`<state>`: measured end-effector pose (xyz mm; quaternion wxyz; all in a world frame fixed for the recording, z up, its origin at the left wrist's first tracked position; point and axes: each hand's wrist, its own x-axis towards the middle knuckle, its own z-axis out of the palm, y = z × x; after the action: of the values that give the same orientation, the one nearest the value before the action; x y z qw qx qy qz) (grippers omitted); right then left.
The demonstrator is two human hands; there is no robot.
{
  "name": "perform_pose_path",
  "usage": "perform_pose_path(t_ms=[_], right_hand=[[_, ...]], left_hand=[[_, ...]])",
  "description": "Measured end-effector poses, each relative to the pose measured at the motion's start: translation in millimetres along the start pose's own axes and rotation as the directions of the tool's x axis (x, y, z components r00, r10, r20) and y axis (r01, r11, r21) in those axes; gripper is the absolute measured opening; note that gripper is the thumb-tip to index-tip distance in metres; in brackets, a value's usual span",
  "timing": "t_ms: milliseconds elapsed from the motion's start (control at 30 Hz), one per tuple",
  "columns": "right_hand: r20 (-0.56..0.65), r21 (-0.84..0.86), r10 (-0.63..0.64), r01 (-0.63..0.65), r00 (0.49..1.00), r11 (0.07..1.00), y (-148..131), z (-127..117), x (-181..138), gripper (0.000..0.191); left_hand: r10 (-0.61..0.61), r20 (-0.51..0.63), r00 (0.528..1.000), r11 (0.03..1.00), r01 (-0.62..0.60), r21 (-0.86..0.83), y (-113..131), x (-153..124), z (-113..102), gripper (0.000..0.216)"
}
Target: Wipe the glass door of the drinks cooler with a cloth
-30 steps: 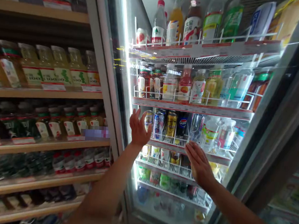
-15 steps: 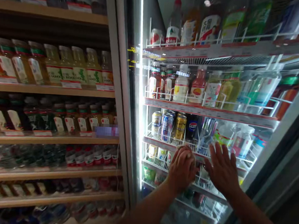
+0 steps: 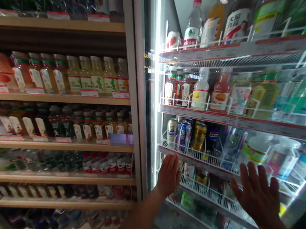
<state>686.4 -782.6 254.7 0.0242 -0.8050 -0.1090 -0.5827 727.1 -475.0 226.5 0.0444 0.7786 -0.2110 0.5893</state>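
My left hand (image 3: 168, 173) is flat and open against the glass door (image 3: 262, 110) of a lit drinks fridge, just below the shelf of cans (image 3: 187, 134). Further right, my right hand (image 3: 257, 196) is also open with fingers spread, palm toward the glass, level with the lower wire shelf (image 3: 210, 197). Neither hand holds anything. Behind the glass stand rows of bottles (image 3: 200, 93) on white wire racks with red price strips.
To the left, wooden shelves (image 3: 58, 98) carry rows of juice and tea bottles (image 3: 80, 76) and water bottles (image 3: 100, 163). The fridge's grey frame (image 3: 136, 103) divides shelves from cooler. A dark door edge sits at the far right.
Both hands slid over the glass: the left dropped from can level, then moved left; the right swung outward to the right. The view shifted closer and leftward.
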Motion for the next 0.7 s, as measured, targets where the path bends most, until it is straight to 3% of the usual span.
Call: perform_pose_path(t_ms=[100,233,300,400,467,533,633,700], right_hand=[[-0.009,0.018,0.016,-0.015,1.000,1.000,-2,0,0,0.073],[-0.033,0.049,0.040,-0.038,0.999,0.998,-5,-1,0,0.069],[-0.037,0.050,0.042,-0.040,0.998,0.998,-7,-1,0,0.069],[-0.040,0.064,0.072,-0.070,0.997,0.996,-10,-1,1,0.069],[-0.054,0.083,0.100,-0.095,0.994,0.992,-11,-1,2,0.067],[-0.067,0.101,0.115,-0.108,0.991,0.989,-12,-1,2,0.066],[-0.067,0.121,0.132,-0.123,0.989,0.985,-12,-1,2,0.066],[-0.062,0.133,0.141,-0.132,0.988,0.982,-12,0,1,0.065]], left_hand=[[0.080,0.033,0.996,0.995,-0.082,0.061,-26,8,-6,0.057],[-0.085,-0.024,0.996,0.989,0.088,0.118,-75,41,-17,0.061],[-0.120,-0.040,0.992,0.984,0.124,0.124,-81,27,-16,0.063],[0.030,0.003,1.000,0.995,-0.030,0.094,-71,-15,-11,0.065],[0.098,0.038,0.994,0.993,-0.101,0.059,-69,-21,-10,0.067],[0.093,0.024,0.995,0.995,-0.093,0.037,-78,2,-13,0.066],[-0.013,-0.044,0.999,1.000,0.015,0.027,-96,48,-20,0.063],[-0.063,-0.072,0.995,0.997,0.066,0.047,-96,51,-21,0.060]])
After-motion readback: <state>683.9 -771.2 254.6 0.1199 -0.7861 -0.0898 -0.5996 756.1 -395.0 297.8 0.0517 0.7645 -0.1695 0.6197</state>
